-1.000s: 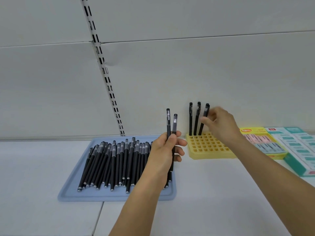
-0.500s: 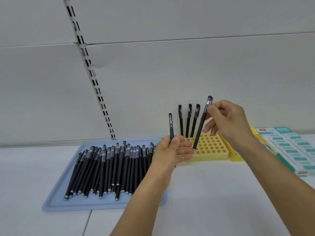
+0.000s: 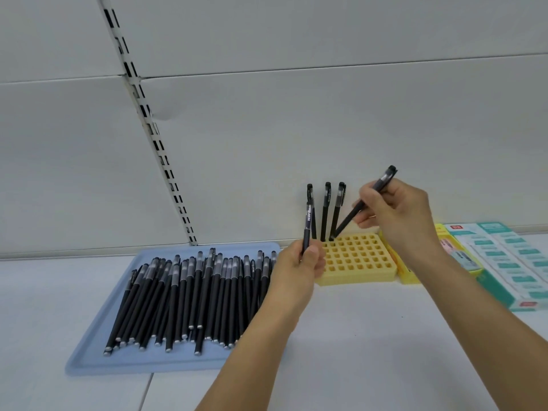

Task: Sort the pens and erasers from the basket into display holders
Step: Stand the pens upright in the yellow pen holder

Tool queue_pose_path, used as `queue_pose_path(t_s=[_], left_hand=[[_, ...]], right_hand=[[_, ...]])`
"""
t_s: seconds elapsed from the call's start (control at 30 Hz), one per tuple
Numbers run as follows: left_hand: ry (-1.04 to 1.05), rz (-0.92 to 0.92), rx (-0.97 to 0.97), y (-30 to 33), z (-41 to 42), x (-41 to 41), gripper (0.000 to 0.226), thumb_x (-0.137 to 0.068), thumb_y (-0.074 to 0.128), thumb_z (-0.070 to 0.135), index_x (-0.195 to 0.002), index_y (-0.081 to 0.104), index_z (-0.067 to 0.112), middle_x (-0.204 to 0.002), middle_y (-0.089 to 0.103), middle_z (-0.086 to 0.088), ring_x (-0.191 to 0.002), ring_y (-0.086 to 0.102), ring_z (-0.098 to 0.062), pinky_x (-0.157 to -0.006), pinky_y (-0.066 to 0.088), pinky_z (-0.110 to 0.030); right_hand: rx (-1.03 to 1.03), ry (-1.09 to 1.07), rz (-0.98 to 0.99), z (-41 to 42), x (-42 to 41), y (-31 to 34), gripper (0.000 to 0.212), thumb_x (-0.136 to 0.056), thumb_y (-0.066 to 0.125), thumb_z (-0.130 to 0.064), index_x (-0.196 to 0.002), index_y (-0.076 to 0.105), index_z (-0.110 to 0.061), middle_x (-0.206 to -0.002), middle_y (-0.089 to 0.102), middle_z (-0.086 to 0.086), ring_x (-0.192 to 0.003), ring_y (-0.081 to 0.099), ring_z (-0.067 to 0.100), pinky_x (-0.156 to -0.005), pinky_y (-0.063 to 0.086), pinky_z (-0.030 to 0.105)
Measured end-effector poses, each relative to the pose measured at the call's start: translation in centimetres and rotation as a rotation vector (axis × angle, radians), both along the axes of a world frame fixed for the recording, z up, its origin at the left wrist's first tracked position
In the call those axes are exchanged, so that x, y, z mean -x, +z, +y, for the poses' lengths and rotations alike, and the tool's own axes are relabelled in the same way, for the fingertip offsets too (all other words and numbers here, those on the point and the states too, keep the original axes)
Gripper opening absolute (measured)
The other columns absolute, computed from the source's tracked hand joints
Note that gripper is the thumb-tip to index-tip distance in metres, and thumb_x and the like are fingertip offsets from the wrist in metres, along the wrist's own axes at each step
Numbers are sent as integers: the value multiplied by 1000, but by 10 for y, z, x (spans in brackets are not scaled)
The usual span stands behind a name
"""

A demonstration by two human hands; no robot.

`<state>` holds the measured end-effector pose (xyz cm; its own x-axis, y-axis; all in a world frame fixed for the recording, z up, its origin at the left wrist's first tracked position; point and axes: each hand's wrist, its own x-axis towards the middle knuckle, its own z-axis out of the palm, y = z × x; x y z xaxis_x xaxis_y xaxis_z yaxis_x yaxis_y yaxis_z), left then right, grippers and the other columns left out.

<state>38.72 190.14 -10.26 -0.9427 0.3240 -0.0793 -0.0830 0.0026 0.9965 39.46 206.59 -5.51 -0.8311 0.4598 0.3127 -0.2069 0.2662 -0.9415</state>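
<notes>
Below the right hand (image 3: 394, 215), pinched slanting in its fingers, a slim black capped pen (image 3: 363, 203) now dips its lower tip to the back row of the yellow gridded plastic holder (image 3: 360, 259), just beside three black pens (image 3: 326, 215) standing upright; half a second ago hung clear above the grid. Left of that, gripped upright in the left hand (image 3: 299, 265), one more black pen (image 3: 307, 226), down from two a second ago. Behind the left wrist, dozens of loose black pens (image 3: 189, 295) on a pale blue flat tray (image 3: 89, 360), so probably early in the sorting.

Bright, even light; soft shadows, wide-angle edge bending.
</notes>
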Motion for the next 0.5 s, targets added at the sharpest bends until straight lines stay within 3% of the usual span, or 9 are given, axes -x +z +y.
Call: queue_pose_path(t_s=[0.07,0.13,0.5], left_hand=[[-1,-74,-61,-2,-3,1,24,-104,42,15,-94,64,18,-108,68,-7,-104,66,-15,-94,52,-25],[-11,-160,-142,-2,-5,2,22,-104,43,15,-95,63,16,-110,68,-8,-107,65,-15,-98,50,-27],[-9,-207,-176,-7,-6,6,21,-104,41,15,-101,62,16,-111,68,-5,-107,65,-13,-100,49,-28]], right_hand=[[-139,-52,-25,10,7,-3,8,-95,58,-15,-93,64,-9,-82,70,10,-63,68,20,-62,58,29],[-237,-53,-59,13,13,-9,8,-95,57,-16,-94,64,-11,-83,69,7,-63,68,16,-65,59,29],[-442,39,-223,14,37,-35,8,-94,60,-19,-89,65,-15,-71,69,4,-63,69,16,-72,59,46]])
